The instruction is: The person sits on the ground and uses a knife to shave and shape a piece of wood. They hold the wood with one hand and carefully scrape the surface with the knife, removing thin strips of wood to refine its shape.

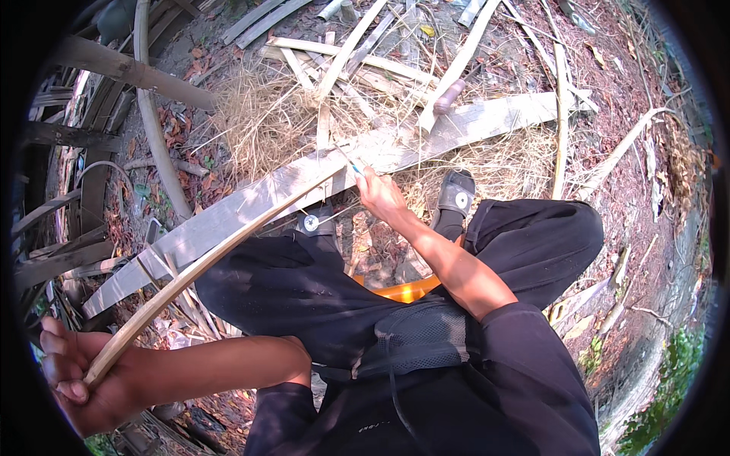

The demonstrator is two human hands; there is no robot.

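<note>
My left hand (95, 372), at the lower left, is closed round the near end of a long, pale bamboo strip (201, 266). The strip slants up to the right, passing over my leg, and its far end lies across a grey wooden plank (251, 199). Close to that far end, my right hand (382, 194) grips a small knife (354, 166) with a blue-and-white handle. Its thin blade points up and left, beside the strip's tip; whether the two touch I cannot tell.
A mallet-like wooden piece with a thick, dark end (450, 97) rests on the plank. Dry shavings (258, 125) and split strips (353, 57) litter the ground beyond. Wooden poles (137, 72) crowd the left. Under me is an orange seat (411, 291), between my sandalled feet and lap.
</note>
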